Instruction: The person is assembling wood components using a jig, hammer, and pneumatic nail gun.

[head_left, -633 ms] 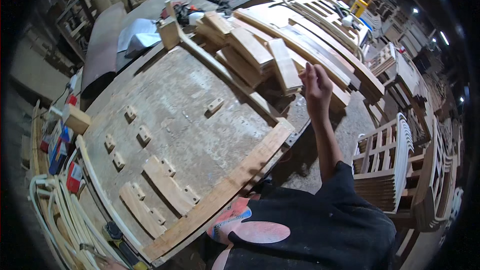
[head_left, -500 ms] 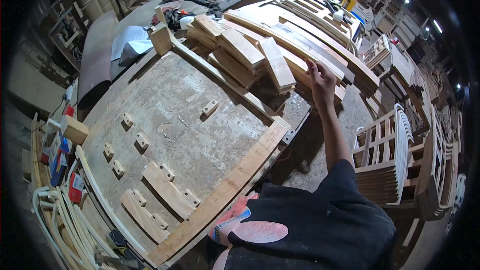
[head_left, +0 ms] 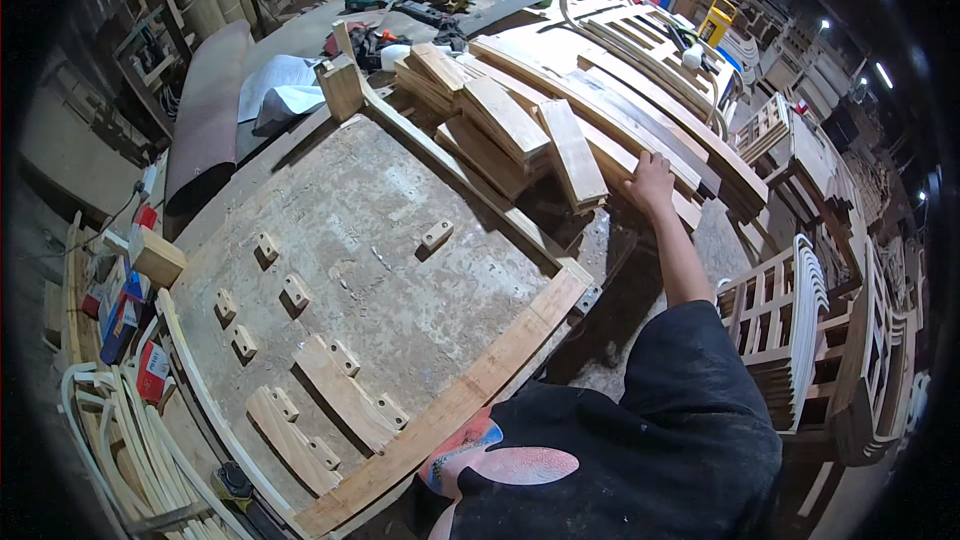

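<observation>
Long, pale, straight-edged wooden boards lie stacked under and beyond our right hand, running away from it toward the upper left. We note the fingers bent over the stack's near end, seemingly touching; whether they are closed on any wood, we cannot tell. Our left hand is out of view. Just left of the right hand, a short, flat, rectangular pale-wood plank sits tilted on the heap. Farther left and nearer us: a grey, scuffed worktop with small, pale, two-holed wooden blocks.

Handling, our judgement: any grip here wants thumb and fingers on opposite faces, skin clear of splintery edges, pull kept level, knuckles away from that plank, which could slide.
</observation>
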The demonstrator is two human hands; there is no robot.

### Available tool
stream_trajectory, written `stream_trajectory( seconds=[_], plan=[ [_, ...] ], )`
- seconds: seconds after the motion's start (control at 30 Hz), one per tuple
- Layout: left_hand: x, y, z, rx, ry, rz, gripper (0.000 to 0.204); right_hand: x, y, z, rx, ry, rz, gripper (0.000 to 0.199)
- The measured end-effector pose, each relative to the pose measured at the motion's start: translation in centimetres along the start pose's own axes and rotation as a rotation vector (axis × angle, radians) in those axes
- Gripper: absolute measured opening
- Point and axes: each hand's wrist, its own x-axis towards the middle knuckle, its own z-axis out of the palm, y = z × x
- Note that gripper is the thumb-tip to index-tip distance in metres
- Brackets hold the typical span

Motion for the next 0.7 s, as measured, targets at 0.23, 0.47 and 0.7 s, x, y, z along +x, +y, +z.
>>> stream_trajectory(
  seconds=[0.23,0.47,0.7],
  plan=[
    [-1.0,1.6,1.4,0.002,-0.021,-0.093,0.032,0.7,0.7,0.5,-0.018,0.023,-0.013,0.065],
    [-0.9,0.5,1.8,-0.068,-0.088,-0.154,0.027,1.8,0.7,-0.1,0.013,-0.019,0.004,0.062],
    [1.4,1.6,3.6,-0.135,-0.124,-0.115,0.024,4.0,4.6,-1.3,0.228,0.360,-0.128,0.027]
  ],
)
